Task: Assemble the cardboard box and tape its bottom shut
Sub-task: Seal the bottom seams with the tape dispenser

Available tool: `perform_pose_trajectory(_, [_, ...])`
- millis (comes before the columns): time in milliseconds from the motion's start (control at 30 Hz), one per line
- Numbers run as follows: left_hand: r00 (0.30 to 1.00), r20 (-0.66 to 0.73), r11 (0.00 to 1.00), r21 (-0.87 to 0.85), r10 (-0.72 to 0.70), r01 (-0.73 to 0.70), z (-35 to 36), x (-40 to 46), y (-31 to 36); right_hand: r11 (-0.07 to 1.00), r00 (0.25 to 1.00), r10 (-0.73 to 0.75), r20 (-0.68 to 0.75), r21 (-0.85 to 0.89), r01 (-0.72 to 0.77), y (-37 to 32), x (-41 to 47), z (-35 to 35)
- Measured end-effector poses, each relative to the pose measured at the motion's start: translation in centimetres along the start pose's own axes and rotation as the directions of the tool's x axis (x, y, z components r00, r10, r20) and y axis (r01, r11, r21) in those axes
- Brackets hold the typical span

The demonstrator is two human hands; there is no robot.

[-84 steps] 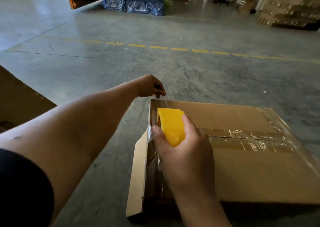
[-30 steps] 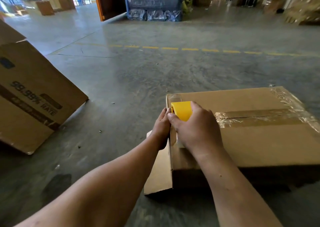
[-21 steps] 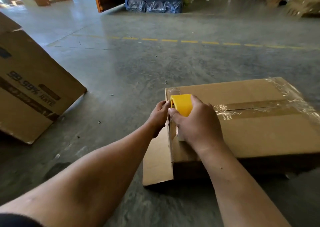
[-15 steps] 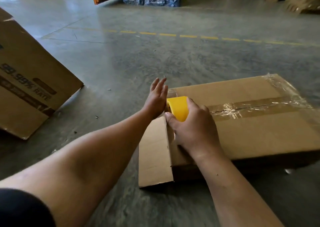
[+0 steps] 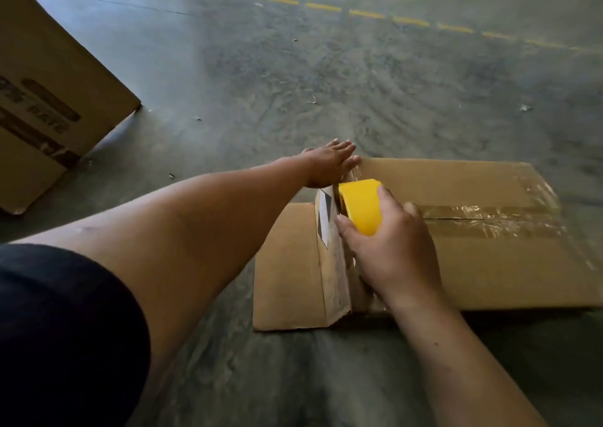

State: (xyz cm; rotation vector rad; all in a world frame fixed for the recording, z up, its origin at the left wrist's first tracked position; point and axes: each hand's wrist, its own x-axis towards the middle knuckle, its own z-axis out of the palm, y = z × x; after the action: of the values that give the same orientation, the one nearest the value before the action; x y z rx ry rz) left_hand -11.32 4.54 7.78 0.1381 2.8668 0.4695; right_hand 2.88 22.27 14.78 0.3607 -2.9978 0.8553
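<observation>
On concrete floor (image 5: 326, 67) w/ yellow dashed line (image 5: 365, 14), taped cardboard box (image 5: 489, 263)

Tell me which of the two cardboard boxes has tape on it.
The flat box under both hands; clear tape runs along its seam. The printed box at left shows none.

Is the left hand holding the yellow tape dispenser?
No, the right hand grips the yellow tape dispenser, while the left hand lies flat and open on the box corner.
</observation>
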Motion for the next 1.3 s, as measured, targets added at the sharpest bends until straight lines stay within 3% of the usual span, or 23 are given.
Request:
perform_pose_trajectory(133, [0.992,0.091,0.952,0.287,0.085,-0.108,1.9,1.1,-0.1,0.999,1.000,0.014,-0.027,0.031,-0.013,1.3,0.3,0.0])
perform_pose_trajectory(200, [0.997,0.039,0.967,0.241,0.072,-0.079,1.6,1.1,0.2,0.999,1.000,0.016,-0.020,0.045,-0.015,1.7,0.4,0.0])
perform_pose_trajectory(300, [0.995,0.053,0.993,-0.069,-0.087,0.091,0.2,1.5,1.4,0.998,1.000,0.013,-0.015,0.069,-0.012,2.2,0.3,-0.1])
perform_pose_trajectory(333, [0.991,0.076,0.990,-0.081,-0.111,0.118,0.0,1.8,1.8,0.997,1.000,0.009,-0.017,0.076,-0.008,2.3,0.3,-0.1])
perform_pose_trajectory(467, [0.981,0.161,0.989,0.117,-0.107,0.089,-0.5,2.1,3.1,0.996,1.000,0.007,-0.011,0.085,-0.006,2.6,0.5,0.0])
perform_pose_trajectory(600, [0.971,0.177,0.977,0.171,-0.159,0.129,-1.0,1.6,3.9,0.996,0.998,0.030,0.049,0.079,-0.034,2.3,0.5,-0.5])
perform_pose_trajectory(867, [0.968,0.133,0.977,0.039,-0.211,0.208,0.3,2.0,2.8,0.985,0.993,0.086,0.079,0.145,-0.096,3.3,-4.6,-1.5])
perform_pose_trajectory(1300, [0.975,0.079,0.973,0.113,-0.209,0.200,1.3,1.8,3.2,0.983,0.980,0.115,0.163,0.122,-0.136,4.1,-7.3,-2.7])
